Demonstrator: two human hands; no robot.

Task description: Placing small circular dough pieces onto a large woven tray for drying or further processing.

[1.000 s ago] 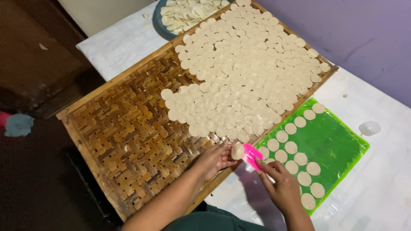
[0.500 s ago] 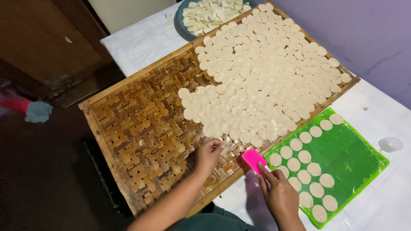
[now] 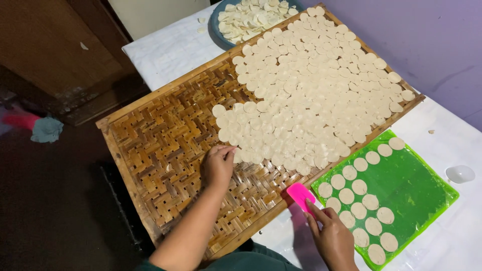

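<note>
A large woven bamboo tray point(image 3: 165, 150) carries several pale round dough discs point(image 3: 311, 95) laid edge to edge over its far half. My left hand point(image 3: 217, 165) rests on the tray, fingertips pressing a disc at the near edge of the laid-out discs. My right hand point(image 3: 331, 238) grips a pink flat scraper point(image 3: 301, 195) just past the tray's near corner, beside a green mat point(image 3: 416, 185). Two rows of dough discs point(image 3: 359, 203) lie on the mat's near left part.
A blue plate point(image 3: 218, 22) piled with dough scraps stands at the far end on the white tablecloth point(image 3: 170, 50). A small white cup point(image 3: 459, 173) sits right of the mat. A dark wooden cabinet point(image 3: 55, 55) and a purple wall point(image 3: 422, 40) flank the table.
My left hand took a disc from the pink scraper and carried it left onto the bamboo tray, setting it at the edge of the discs. My right hand lowered the scraper toward the green mat.
</note>
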